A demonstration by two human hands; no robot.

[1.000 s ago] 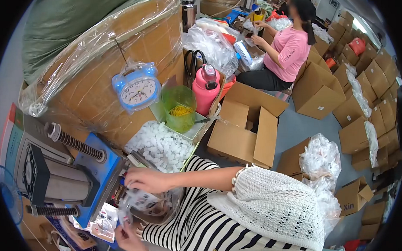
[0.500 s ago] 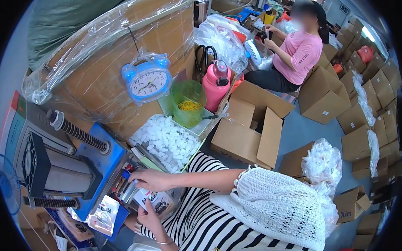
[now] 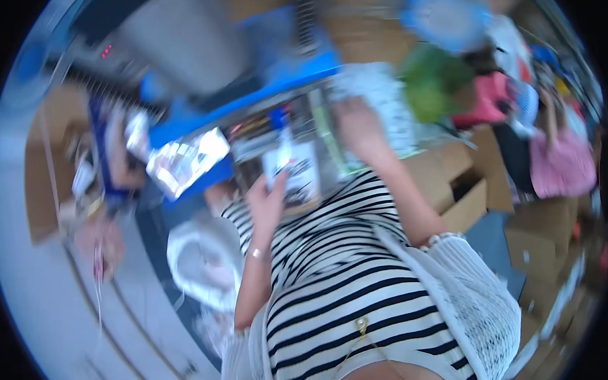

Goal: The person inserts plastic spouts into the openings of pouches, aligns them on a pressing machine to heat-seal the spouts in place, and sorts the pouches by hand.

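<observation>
hands blurred; left at pouch, print unreadable

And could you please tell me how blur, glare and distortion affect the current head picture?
Head view, throughout: blur smears the grey cylinder, the green cup and the right hand; glare whitens parts of the silvery pouch; wide-angle distortion bends the edges, with black corners; the striped top is comparatively sharp.

Kinda blurry, but there's a blue clock, and a green cup with a pink bottle just beside it. Open box near the bottle, more boxes piled along the right edge of the floor, plus someone in a pink top close to them.
</observation>
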